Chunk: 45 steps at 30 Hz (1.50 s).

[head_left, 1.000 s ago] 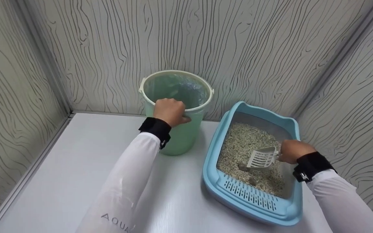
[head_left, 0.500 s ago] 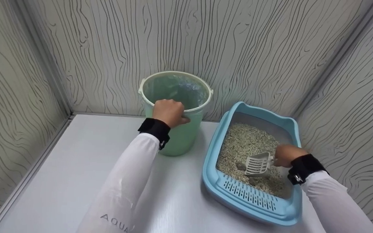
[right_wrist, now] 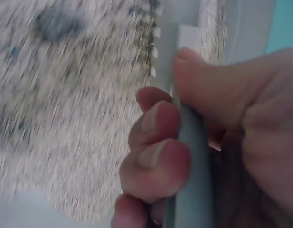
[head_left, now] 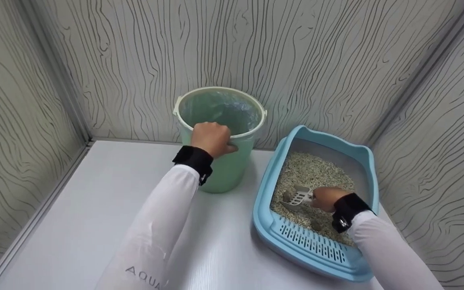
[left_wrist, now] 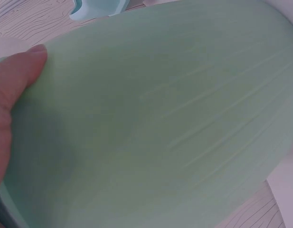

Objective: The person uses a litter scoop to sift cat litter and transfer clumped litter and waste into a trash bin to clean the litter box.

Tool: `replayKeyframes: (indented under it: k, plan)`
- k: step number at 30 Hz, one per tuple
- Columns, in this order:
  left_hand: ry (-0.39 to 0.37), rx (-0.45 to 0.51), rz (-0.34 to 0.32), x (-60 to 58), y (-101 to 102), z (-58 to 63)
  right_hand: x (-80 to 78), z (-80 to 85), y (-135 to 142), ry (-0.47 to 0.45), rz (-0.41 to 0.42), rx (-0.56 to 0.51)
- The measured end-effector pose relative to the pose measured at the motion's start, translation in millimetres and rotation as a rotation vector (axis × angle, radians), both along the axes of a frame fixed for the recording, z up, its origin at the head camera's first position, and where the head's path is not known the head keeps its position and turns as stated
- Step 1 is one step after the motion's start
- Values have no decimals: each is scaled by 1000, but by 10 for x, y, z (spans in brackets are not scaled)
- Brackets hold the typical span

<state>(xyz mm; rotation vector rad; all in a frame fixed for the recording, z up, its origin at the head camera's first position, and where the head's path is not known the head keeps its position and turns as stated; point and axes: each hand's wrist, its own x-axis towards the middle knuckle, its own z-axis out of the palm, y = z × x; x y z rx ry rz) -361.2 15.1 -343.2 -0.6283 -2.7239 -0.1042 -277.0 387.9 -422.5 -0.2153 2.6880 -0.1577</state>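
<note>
My left hand [head_left: 212, 139] grips the near rim of a green bin [head_left: 228, 169], its thumb [left_wrist: 30, 66] on the outer wall in the left wrist view. A clear plastic bag [head_left: 236, 108] lines the bin. My right hand [head_left: 328, 198] holds a slotted litter scoop [head_left: 298, 198] low in the litter [head_left: 316, 169] of a blue litter box [head_left: 261, 201]. Fingers and thumb wrap round the scoop's handle [right_wrist: 196, 166] in the right wrist view. A brownish clump [head_left: 287, 196] lies at the scoop's front. Another dark clump [head_left: 315, 225] lies nearer the box's front grate.
Bin and litter box stand side by side on a white table [head_left: 107, 201], the bin near the patterned back wall [head_left: 135, 72]. Another patterned wall [head_left: 437, 169] rises close to the box's right side. The box's raised rim surrounds the litter.
My right hand has moved left with the scoop, which first dipped toward the front and now sits by the brownish clump. My left hand stays on the bin rim.
</note>
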Motion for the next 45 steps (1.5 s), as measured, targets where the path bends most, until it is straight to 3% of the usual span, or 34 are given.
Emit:
replayKeyframes:
  k: [6, 12, 20, 27, 38, 45]
  plan:
    - [7, 1, 0, 19, 31, 27, -29, -13, -37, -44, -29, -24]
    - [9, -7, 4, 9, 18, 10, 87, 83, 92, -10, 5, -13]
    - [1, -4, -5, 1, -8, -11, 358, 360, 350, 96, 24, -38]
    - [-2, -7, -2, -2, 3, -13, 575, 356, 518, 271, -52, -175]
    - [-5, 3, -5, 12, -14, -19, 526, 191, 443, 501, -151, -249]
    - [11, 8, -8, 9, -1, -13, 459, 234, 420, 525, -177, -272]
